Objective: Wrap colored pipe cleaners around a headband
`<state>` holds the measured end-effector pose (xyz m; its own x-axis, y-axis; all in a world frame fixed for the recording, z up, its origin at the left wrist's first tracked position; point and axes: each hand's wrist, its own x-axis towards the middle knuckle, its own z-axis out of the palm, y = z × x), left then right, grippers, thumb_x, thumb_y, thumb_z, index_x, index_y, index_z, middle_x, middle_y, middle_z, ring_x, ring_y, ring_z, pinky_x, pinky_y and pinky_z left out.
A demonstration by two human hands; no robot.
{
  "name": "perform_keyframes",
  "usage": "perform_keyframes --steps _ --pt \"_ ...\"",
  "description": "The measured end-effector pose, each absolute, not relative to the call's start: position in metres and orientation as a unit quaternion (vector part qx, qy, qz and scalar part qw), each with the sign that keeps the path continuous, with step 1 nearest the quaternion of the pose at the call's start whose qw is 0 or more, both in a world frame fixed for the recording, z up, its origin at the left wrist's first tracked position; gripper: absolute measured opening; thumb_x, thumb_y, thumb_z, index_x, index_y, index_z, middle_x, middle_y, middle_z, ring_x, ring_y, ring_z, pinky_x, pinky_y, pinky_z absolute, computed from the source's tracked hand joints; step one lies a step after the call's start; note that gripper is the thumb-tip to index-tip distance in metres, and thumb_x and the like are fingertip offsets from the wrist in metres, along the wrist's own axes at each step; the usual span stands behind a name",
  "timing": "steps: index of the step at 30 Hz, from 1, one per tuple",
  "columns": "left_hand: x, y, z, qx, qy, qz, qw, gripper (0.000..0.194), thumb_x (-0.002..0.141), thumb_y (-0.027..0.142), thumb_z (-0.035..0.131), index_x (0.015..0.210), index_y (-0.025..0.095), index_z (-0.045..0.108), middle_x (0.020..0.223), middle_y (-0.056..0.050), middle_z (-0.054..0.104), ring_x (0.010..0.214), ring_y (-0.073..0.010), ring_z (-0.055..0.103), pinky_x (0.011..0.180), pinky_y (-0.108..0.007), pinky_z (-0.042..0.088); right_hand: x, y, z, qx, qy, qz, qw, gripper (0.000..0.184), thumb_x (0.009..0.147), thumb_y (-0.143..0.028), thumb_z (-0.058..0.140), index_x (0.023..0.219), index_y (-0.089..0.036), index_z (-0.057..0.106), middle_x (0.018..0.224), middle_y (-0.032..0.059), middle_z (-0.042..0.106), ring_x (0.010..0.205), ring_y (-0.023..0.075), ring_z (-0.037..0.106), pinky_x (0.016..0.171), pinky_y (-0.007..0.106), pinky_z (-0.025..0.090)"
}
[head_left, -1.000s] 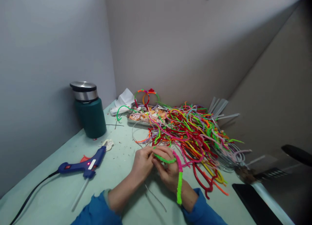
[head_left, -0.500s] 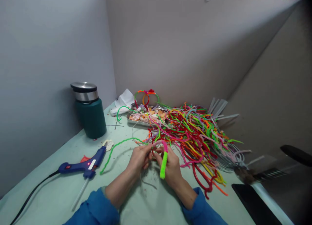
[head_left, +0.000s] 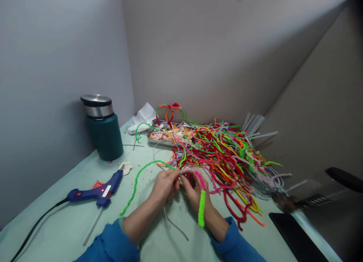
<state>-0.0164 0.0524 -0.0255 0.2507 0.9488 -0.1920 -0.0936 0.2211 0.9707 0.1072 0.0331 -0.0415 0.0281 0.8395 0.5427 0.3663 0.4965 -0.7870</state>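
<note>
Left hand: From my end I see the left hand [head_left: 163, 184] with thumb and forefinger pinched together; they appear to grip the inner end of the green stem [head_left: 136, 182].
Right hand: The fingers of the right hand [head_left: 197, 190] pinch the pale pink end of the wrapped strip [head_left: 202, 203]. Both sets of fingers meet, so I cannot tell exactly where one grip ends and the other starts.
Just changed: A second ago the stem was folded across the right hand; now it stands out left of the fingers in a wide arch. The strip's green end also hangs lower than half a second ago. I judge that this leaves the stem's loose length clear of the strip, with the handling confined to the fingertips.
Stem direction: From the fingers it runs left and slightly away, then curves back toward the body, its free tip beside the left forearm.
Strip direction: Its long axis is bent: a short pale run rightward from the fingers, then hot pink and bright green dropping bodyward over the right wrist.
Grey wire: The thin wire [head_left: 178, 228] trails bodyward, below the fingers.
Chenille heap: The tangled heap [head_left: 221, 156] lies beyond and right of the fingers.
Glue gun: The blue glue gun [head_left: 99, 192] rests on the bench [head_left: 65, 235], well left of the fingers.
</note>
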Motion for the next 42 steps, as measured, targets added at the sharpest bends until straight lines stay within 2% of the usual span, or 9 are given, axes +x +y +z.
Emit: perform_keyframes --steps 4,11,21,25,30,35,37,42 --pt "-0.016 0.052 -0.027 0.489 0.440 0.402 0.637 0.054 0.077 0.059 0.046 0.044 0.017 0.045 0.027 0.007 0.028 0.021 -0.0042 0.021 0.026 -0.018 0.014 0.108 0.035 -0.045 -0.447 -0.658 0.225 0.563 0.010 0.083 -0.018 0.054 0.089 -0.020 0.060 0.084 0.0047 0.062 0.076 0.0178 0.059 0.069 0.031 0.049" --pt "-0.014 0.051 -0.029 0.497 0.421 0.437 0.620 0.043 0.077 0.056 0.051 0.057 0.019 0.042 0.034 0.007 0.042 0.023 -0.0045 0.024 0.025 -0.018 0.017 0.109 0.036 -0.047 -0.441 -0.651 0.266 0.557 0.009 0.083 -0.019 0.054 0.089 -0.020 0.061 0.084 0.0050 0.063 0.078 0.0182 0.061 0.072 0.032 0.051" --pt "-0.013 0.051 -0.027 0.489 0.420 0.451 0.617 0.043 0.077 0.055 0.052 0.058 0.018 0.041 0.034 0.007 0.041 0.023 -0.0032 0.024 0.027 -0.018 0.016 0.108 0.038 -0.044 -0.423 -0.642 0.288 0.571 0.009 0.080 -0.019 0.057 0.086 -0.019 0.064 0.083 0.0058 0.066 0.077 0.0192 0.063 0.070 0.031 0.052" --pt "-0.012 0.051 -0.027 0.484 0.422 0.449 0.621 0.040 0.077 0.055 0.052 0.064 0.018 0.042 0.035 0.008 0.044 0.023 -0.0034 0.025 0.027 -0.017 0.016 0.108 0.039 -0.048 -0.427 -0.628 0.304 0.575 0.010 0.082 -0.021 0.055 0.086 -0.019 0.064 0.084 0.0062 0.065 0.080 0.0192 0.062 0.074 0.033 0.051" --pt "-0.012 0.049 -0.025 0.467 0.384 0.444 0.662 0.040 0.076 0.055 0.053 0.066 0.019 0.043 0.037 0.007 0.048 0.023 -0.0037 0.024 0.025 -0.017 0.017 0.107 0.040 -0.050 -0.423 -0.616 0.304 0.591 0.008 0.081 -0.022 0.057 0.084 -0.019 0.064 0.082 0.0056 0.064 0.079 0.0189 0.061 0.072 0.032 0.051" --pt "-0.017 0.049 -0.023 0.435 0.329 0.382 0.746 0.044 0.076 0.055 0.054 0.056 0.016 0.045 0.032 0.006 0.041 0.022 -0.0020 0.018 0.025 -0.017 0.015 0.112 0.039 -0.048 -0.401 -0.635 0.303 0.587 0.006 0.082 -0.023 0.057 0.083 -0.020 0.062 0.082 0.0039 0.062 0.078 0.0176 0.059 0.073 0.032 0.050" --pt "-0.018 0.049 -0.021 0.420 0.317 0.367 0.767 0.043 0.076 0.053 0.056 0.058 0.015 0.048 0.033 0.006 0.041 0.023 -0.0016 0.017 0.025 -0.017 0.014 0.115 0.039 -0.046 -0.386 -0.651 0.292 0.585 0.005 0.083 -0.022 0.056 0.083 -0.020 0.061 0.083 0.0037 0.061 0.079 0.0176 0.059 0.074 0.033 0.050" --pt "-0.020 0.049 -0.017 0.432 0.325 0.369 0.756 0.039 0.075 0.052 0.057 0.066 0.015 0.049 0.039 0.006 0.048 0.024 -0.0011 0.018 0.025 -0.016 0.014 0.120 0.039 -0.037 -0.372 -0.685 0.259 0.571 0.012 0.084 -0.022 0.055 0.095 -0.022 0.060 0.098 0.0068 0.061 0.093 0.0191 0.059 0.080 0.034 0.050"
